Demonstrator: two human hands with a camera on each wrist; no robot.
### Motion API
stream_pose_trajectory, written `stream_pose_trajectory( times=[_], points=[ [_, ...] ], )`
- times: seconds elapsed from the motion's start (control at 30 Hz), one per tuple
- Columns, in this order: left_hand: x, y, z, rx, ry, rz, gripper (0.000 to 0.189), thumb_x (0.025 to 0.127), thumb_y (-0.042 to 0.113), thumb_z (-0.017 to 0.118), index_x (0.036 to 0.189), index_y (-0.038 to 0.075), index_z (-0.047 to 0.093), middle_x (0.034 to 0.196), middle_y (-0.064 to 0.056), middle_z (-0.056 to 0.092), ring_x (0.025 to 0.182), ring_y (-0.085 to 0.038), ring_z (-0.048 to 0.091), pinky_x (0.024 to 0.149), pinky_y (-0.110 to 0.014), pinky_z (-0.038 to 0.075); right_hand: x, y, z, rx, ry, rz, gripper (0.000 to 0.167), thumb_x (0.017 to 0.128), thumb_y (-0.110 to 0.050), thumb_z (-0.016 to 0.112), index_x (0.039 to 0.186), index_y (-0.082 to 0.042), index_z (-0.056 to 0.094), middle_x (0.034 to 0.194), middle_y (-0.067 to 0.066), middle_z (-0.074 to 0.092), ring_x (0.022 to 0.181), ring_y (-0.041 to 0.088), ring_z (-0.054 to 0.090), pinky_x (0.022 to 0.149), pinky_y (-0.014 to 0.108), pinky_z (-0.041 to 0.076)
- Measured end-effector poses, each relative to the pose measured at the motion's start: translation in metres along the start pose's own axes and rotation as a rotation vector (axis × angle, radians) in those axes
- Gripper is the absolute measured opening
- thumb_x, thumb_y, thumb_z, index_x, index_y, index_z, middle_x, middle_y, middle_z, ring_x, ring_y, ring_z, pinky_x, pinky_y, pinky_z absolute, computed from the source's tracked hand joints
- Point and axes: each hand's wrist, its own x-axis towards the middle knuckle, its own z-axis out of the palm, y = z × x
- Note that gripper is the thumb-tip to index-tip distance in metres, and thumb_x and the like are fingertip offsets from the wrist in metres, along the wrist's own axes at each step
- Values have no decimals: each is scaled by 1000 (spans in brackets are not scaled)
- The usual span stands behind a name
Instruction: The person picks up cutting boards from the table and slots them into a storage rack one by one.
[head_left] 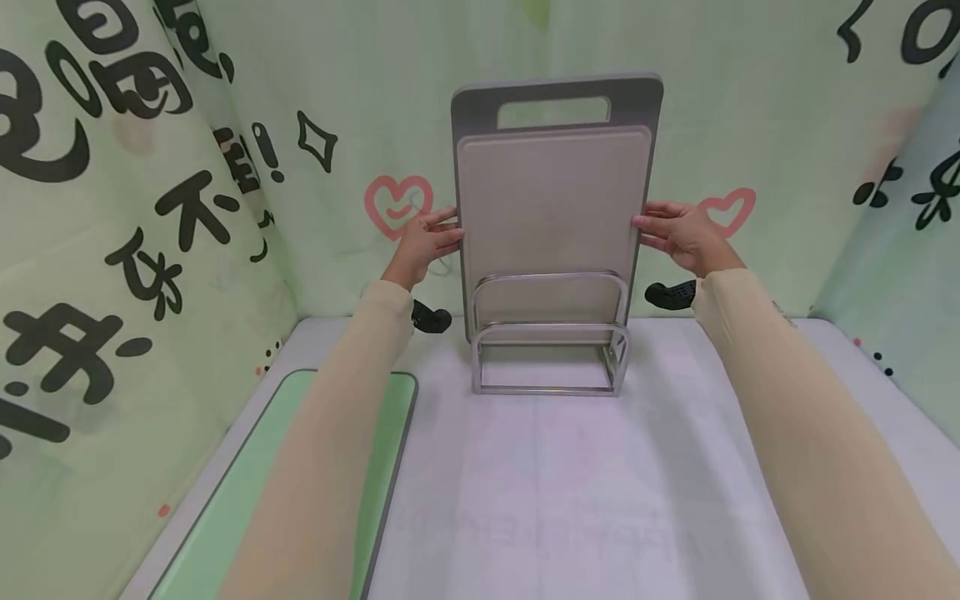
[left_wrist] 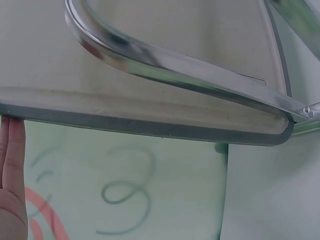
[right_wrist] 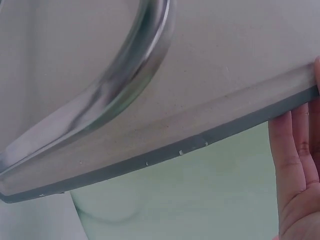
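Observation:
A grey-rimmed cutting board (head_left: 555, 200) with a beige face and a handle slot stands upright behind the front hoops of a metal rack (head_left: 551, 388). My left hand (head_left: 423, 246) holds its left edge, fingers nearly straight; the left wrist view shows fingers (left_wrist: 14, 155) meeting the rim, the thumb outside that picture. At the opposite edge my right hand (head_left: 686, 233) pinches the board, thumb in front and fingers (right_wrist: 285, 150) behind the rim. Shiny tubing of the rack crosses the board's face in both wrist views. The board's foot is partly hidden by the rack.
A green cutting board (head_left: 390, 433) with a grey border lies flat on the white table (head_left: 540, 500) at the left, partly under my left sleeve (head_left: 307, 475). Printed pale green curtains (head_left: 322, 225) hang close behind and along both sides.

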Motion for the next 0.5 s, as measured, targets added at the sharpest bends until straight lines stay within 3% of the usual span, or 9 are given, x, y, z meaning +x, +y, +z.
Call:
stream_pose_trajectory(
  times=[0.3,0.5],
  points=[
    [-1,-3,-1,-24,8,20,45,86,4,64,131,8,56,124,-15,61,109,-23,64,92,-32,53,-1,0,1,-27,6,4,11,81,-9,69,81,-19,74,80,-6,71,76,6,67,67,19,56],
    [-5,-3,0,6,17,-26,43,89,7,61,132,4,54,125,-17,61,84,-12,67,97,-35,49,0,3,0,-32,4,11,8,81,-11,70,78,-17,73,76,-6,71,74,6,66,66,19,56]
  ],
)
